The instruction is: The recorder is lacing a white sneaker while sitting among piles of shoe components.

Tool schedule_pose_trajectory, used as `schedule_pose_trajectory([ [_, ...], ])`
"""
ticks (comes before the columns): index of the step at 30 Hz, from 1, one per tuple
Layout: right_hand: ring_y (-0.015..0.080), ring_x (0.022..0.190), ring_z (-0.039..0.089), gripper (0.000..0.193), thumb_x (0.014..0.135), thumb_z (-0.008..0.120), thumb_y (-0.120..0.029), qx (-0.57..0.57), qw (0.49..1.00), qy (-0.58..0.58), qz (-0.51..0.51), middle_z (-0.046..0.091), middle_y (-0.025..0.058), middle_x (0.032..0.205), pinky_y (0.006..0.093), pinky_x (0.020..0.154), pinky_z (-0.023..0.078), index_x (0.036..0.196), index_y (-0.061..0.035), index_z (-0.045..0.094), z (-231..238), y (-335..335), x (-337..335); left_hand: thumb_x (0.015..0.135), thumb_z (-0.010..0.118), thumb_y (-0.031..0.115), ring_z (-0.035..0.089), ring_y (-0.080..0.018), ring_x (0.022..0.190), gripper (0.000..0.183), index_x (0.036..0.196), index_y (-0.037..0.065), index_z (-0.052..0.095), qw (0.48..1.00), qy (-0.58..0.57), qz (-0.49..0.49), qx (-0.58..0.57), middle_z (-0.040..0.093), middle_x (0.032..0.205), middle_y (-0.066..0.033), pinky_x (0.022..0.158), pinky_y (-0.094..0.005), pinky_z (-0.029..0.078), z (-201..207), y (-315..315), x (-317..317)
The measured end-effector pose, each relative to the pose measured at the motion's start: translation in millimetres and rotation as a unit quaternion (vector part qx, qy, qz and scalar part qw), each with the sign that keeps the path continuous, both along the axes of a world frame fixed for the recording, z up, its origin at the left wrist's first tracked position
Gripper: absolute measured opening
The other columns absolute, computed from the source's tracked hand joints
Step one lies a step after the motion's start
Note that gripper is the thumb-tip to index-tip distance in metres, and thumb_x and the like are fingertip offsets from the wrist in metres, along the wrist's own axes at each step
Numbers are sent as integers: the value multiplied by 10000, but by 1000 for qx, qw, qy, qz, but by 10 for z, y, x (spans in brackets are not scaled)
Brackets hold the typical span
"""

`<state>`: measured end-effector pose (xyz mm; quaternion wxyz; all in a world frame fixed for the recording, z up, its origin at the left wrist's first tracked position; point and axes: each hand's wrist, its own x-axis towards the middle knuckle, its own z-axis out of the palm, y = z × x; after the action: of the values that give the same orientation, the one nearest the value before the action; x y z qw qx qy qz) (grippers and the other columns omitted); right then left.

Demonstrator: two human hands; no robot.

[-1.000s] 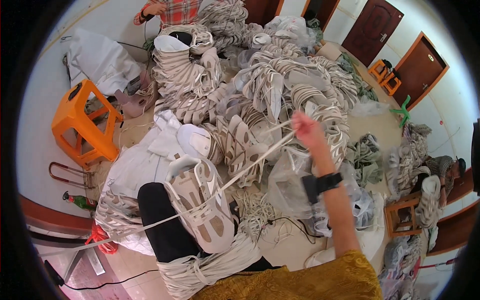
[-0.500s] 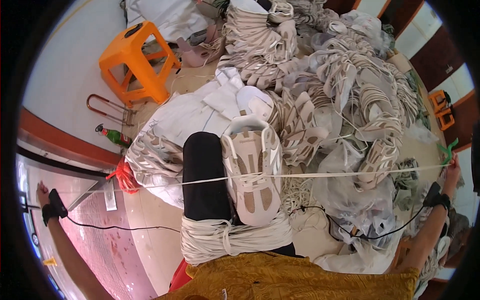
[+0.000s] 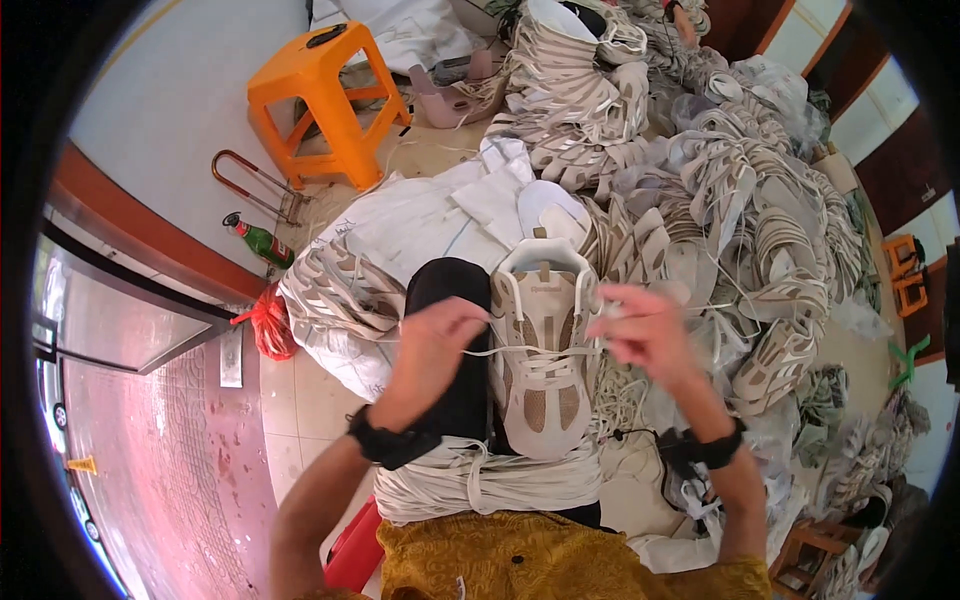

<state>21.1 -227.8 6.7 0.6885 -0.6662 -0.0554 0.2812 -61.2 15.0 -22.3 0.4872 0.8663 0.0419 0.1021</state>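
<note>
Between the left grip (image 3: 437, 340) and right grip (image 3: 647, 330) sits the beige shoe (image 3: 545, 365).

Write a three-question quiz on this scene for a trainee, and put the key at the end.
1. True or false: the beige shoe is between the left hand and the right hand.
2. Multiple choice: what colour is the stool?
A) green
B) orange
C) white
3. Open: what lies across the person's lap, between the shoe and the mustard-coloured top?

Key:
1. True.
2. B.
3. A bundle of pale laces.
</note>
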Motion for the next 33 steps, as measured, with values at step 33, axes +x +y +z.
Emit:
schedule_pose_trajectory([
  [33, 73, 360, 436, 154, 695, 617, -107, -43, 993, 45, 99, 490, 35, 446, 209, 340, 313, 637, 35, 602, -418, 471, -221, 683, 520, -21, 562, -260, 598, 304, 986, -11, 498, 921, -96, -194, 325, 542, 648, -123, 498, -338, 448, -245, -317, -51],
])
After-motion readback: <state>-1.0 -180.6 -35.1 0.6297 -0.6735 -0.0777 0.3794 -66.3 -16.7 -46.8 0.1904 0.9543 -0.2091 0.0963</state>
